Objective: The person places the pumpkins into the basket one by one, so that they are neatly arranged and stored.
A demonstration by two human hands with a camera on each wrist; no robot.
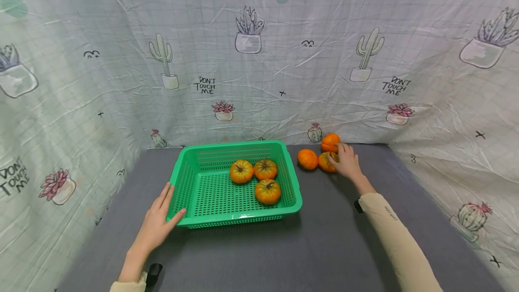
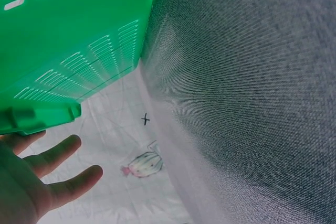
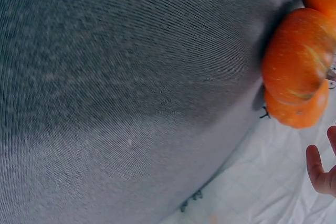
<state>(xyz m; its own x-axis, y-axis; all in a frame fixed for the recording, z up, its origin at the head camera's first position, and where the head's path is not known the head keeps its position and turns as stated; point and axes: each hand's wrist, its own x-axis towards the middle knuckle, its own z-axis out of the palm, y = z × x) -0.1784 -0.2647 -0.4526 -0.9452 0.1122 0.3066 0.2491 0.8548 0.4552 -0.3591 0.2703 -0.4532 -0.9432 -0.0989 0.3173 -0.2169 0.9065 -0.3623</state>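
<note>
My left hand (image 1: 156, 220) rests with straight, spread fingers at the left end of a green plastic basket (image 1: 239, 216); in the left wrist view its fingers lie by the rim lip (image 2: 39, 119). My right hand (image 1: 348, 162) reaches over a small orange-yellow pumpkin (image 1: 325, 164), thumb at its top and fingers spread apart. Two more orange pumpkins sit beside that one: one behind (image 1: 330, 141), one to the left (image 1: 307, 159). In the right wrist view, the fingers (image 3: 315, 169) show apart from the nearest pumpkin (image 3: 296, 56).
Inside the basket, toward its right side, are three yellow-orange pumpkins (image 1: 268, 192) with dry stems. Everything stands on a dark grey cloth surface (image 1: 316, 247). A pale curtain (image 1: 259, 71) printed with cacti hangs behind and along both sides.
</note>
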